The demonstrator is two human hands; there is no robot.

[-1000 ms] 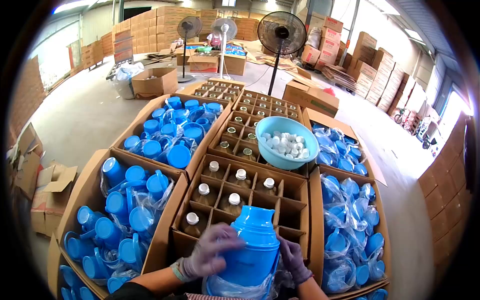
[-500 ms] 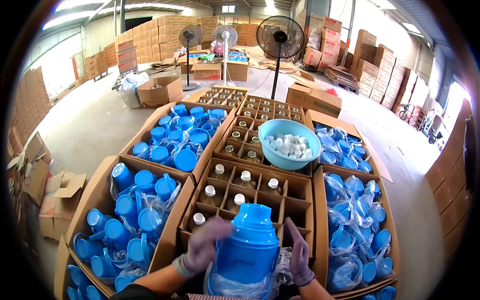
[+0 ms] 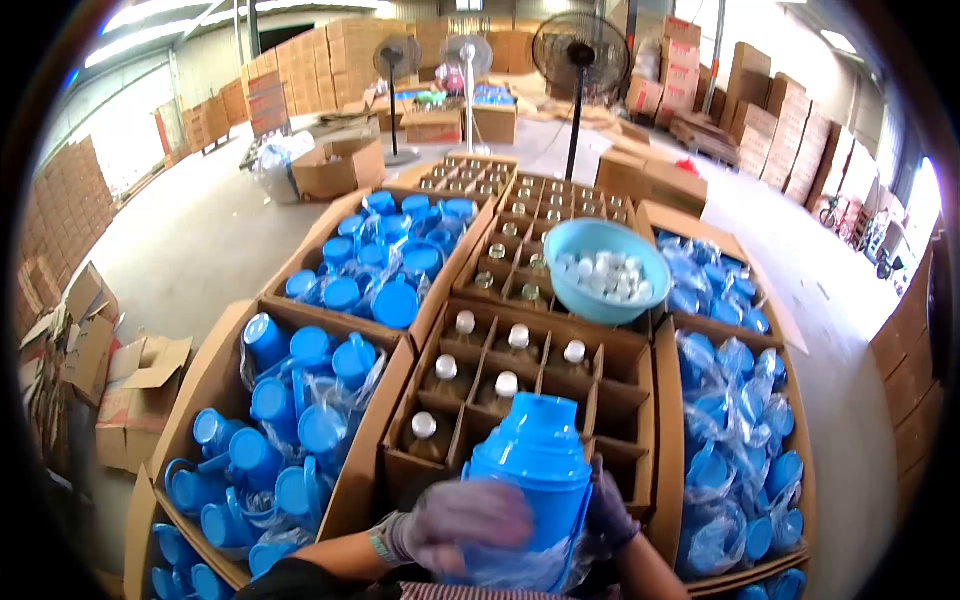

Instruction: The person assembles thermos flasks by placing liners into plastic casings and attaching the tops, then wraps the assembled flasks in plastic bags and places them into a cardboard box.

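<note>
A blue plastic thermos jug (image 3: 530, 460) stands upright in front of me, a little tilted, with a clear plastic bag (image 3: 515, 568) around its lower part. My left hand (image 3: 465, 525), in a greyish-purple glove, lies across the jug's lower left front; motion smears its fingers. On the other side, my gloved right hand (image 3: 608, 512) grips the jug's right side, its fingers partly hidden. Just beyond the jug is a divided carton (image 3: 640, 400) with several white-capped bottles (image 3: 447, 375) in its left and middle cells.
Cartons of blue jugs in plastic stand left (image 3: 262, 455) and right (image 3: 705, 465). A light-blue basin (image 3: 608, 310) of white caps (image 3: 605, 275) rests on a farther carton of open-necked bottles. Standing fans (image 3: 580, 60) and stacked boxes (image 3: 760, 120) are behind.
My left hand has moved down across the front of the jug. My right hand has come in from beside the jug onto its side. The camera view has shifted slightly.
</note>
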